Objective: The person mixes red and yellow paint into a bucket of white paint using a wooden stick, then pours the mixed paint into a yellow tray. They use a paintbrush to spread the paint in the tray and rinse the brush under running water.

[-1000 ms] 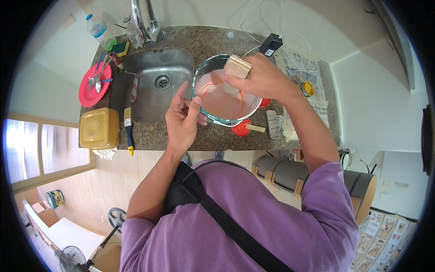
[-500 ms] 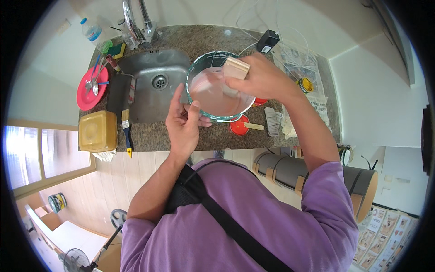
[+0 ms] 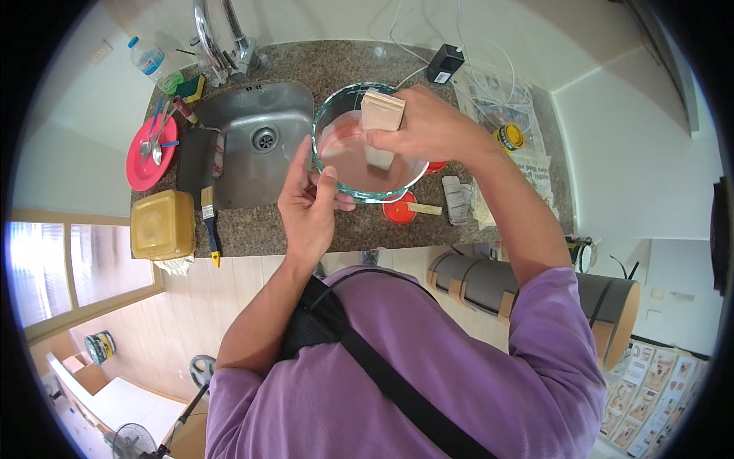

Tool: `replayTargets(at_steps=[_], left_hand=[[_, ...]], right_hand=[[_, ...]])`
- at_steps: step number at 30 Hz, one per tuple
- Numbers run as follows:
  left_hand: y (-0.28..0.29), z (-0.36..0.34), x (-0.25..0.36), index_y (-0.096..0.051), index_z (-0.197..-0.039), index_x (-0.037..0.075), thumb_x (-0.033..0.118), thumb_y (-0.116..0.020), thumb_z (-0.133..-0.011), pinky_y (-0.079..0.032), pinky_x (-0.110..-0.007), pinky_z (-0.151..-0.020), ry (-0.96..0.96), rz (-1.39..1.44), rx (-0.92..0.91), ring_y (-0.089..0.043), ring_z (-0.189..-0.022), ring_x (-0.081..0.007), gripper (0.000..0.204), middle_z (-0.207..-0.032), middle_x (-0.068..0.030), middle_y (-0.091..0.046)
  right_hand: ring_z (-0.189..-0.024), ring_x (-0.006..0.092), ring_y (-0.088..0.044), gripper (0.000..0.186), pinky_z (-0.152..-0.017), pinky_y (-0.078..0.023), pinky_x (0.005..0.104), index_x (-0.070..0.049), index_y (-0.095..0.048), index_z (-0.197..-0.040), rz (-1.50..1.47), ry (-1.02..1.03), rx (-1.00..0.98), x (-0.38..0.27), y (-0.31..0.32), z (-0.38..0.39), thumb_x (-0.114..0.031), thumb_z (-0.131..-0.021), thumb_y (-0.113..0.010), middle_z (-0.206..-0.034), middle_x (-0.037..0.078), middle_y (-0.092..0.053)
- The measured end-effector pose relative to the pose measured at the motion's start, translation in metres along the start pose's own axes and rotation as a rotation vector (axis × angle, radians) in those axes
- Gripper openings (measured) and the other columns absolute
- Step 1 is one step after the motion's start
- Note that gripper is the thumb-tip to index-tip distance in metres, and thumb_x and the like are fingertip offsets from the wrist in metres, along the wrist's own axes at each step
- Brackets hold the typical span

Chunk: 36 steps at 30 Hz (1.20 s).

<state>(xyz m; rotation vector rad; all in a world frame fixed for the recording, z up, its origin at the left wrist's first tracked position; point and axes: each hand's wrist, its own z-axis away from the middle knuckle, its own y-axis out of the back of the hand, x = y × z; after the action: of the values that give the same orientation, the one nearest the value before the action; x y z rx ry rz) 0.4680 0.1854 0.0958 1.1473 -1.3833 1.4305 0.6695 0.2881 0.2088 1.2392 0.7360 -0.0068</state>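
A bucket [image 3: 331, 109] with a paint-smeared rim stands on the counter right of the sink, holding pale pinkish liquid paint [image 3: 342, 147] with redder streaks. My right hand [image 3: 434, 122] is closed around a flat piece of wood [image 3: 382, 113] above the bucket. The wood's lower end reaches down into the paint, coated pale. At the bucket's near left side, my left hand [image 3: 307, 205] grips it, thumb by the rim and index finger stretched along the wall; the other fingers are partly hidden beneath. Close by lies a red lid [image 3: 398, 212] with a small wooden stick [image 3: 425, 208] across it.
Left of the bucket is a steel sink [image 3: 229, 180] with a faucet [image 3: 243, 57] behind. A paintbrush [image 3: 210, 227], a yellowish tub [image 3: 163, 224] and a pink plate [image 3: 142, 170] with spoons line its left. Rightward are newspaper [image 3: 539, 172], a small yellow-lidded can [image 3: 510, 137] and a black adapter [image 3: 445, 64].
My right hand has swung the piece of wood leftward and more upright in the paint. My left hand keeps its place on the bucket. The whole view has shifted slightly.
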Motion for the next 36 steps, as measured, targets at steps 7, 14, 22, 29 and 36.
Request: replayTargets(at_steps=[7,14,22,29,36], left_hand=[[-0.002,0.001,-0.003,-0.037,-0.161,0.002,0.016,-0.058,-0.109,-0.064,-0.028,-0.060,-0.022,0.009,0.034,-0.069,-0.070,-0.0121,0.058,-0.091,-0.0060,-0.064],[-0.004,0.002,-0.004,-0.036,-0.161,0.002,0.016,-0.057,-0.110,-0.064,-0.029,-0.060,-0.035,0.000,0.038,-0.069,-0.069,-0.0130,0.058,-0.090,-0.0065,-0.064],[-0.007,0.004,-0.002,-0.036,-0.162,0.003,0.015,-0.057,-0.110,-0.064,-0.029,-0.061,-0.031,0.025,0.056,-0.070,-0.071,-0.0136,0.058,-0.092,-0.0074,-0.065],[-0.010,0.003,0.001,-0.036,-0.162,0.003,0.013,-0.056,-0.110,-0.064,-0.029,-0.062,-0.003,-0.008,0.027,-0.070,-0.071,-0.0134,0.057,-0.092,-0.0076,-0.065],[-0.011,0.005,-0.001,-0.040,-0.160,0.002,0.013,-0.056,-0.109,-0.063,-0.029,-0.060,-0.031,-0.040,0.053,-0.069,-0.069,-0.0129,0.055,-0.091,-0.0068,-0.065]], right_hand=[[-0.090,0.0317,-0.074,0.041,-0.082,-0.056,0.0398,-0.007,-0.079,-0.109,-0.156,-0.001,0.205,0.012,-0.013,-0.010,-0.043,-0.089,-0.074,-0.095,0.018,-0.077],[-0.087,0.0311,-0.074,0.040,-0.083,-0.056,0.0402,-0.007,-0.079,-0.108,-0.238,0.061,0.011,-0.007,0.001,0.010,-0.043,-0.090,-0.074,-0.097,0.018,-0.077],[-0.090,0.0370,-0.073,0.041,-0.081,-0.056,0.0442,-0.007,-0.076,-0.112,0.011,-0.054,0.083,0.008,0.002,-0.007,-0.043,-0.091,-0.071,-0.100,0.019,-0.076],[-0.080,0.0305,-0.074,0.041,-0.077,-0.057,0.0403,-0.007,-0.076,-0.114,-0.280,0.160,0.108,0.013,-0.013,0.000,-0.041,-0.093,-0.073,-0.092,0.016,-0.077],[-0.079,0.0323,-0.073,0.042,-0.077,-0.057,0.0405,-0.008,-0.077,-0.114,0.036,-0.053,0.055,0.005,0.013,0.009,-0.043,-0.091,-0.073,-0.090,0.017,-0.077]])
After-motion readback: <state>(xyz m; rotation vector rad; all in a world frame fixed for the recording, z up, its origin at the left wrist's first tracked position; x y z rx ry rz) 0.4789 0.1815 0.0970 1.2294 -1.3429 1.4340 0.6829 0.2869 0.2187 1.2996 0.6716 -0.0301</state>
